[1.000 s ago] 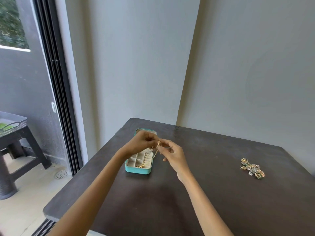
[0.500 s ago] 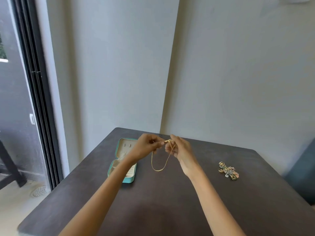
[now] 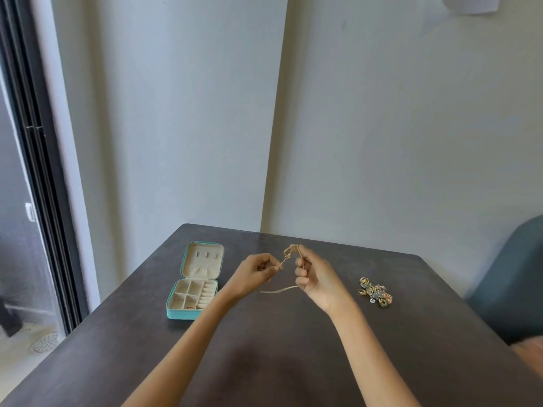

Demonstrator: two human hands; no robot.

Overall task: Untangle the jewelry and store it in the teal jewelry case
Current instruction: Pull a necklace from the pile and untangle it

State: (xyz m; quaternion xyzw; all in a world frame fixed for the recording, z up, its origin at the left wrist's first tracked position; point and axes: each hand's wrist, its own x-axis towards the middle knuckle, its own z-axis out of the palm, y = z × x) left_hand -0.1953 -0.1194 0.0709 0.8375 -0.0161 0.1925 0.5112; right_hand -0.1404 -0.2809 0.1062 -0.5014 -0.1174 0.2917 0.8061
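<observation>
A thin gold chain point(image 3: 287, 255) is stretched between both hands above the dark table point(image 3: 264, 348). My left hand point(image 3: 255, 273) pinches one end of it. My right hand point(image 3: 316, 277) pinches the knotted upper part, and a loose length trails out below its curled fingers. The teal jewelry case point(image 3: 194, 282) lies open to the left, lid flat at the back, cream compartments in front with a small item in one. A tangled heap of jewelry point(image 3: 375, 292) sits on the table to the right of my right hand.
The table stands in a corner of grey walls. A sliding glass door point(image 3: 35, 183) runs along the left. A dark blue seat point(image 3: 511, 277) stands beyond the table's right edge.
Both hands lifted the chain away from the case toward the table's middle. The hanging loop of half a second ago is now drawn up, with a knot between the hands. The view swung right.
</observation>
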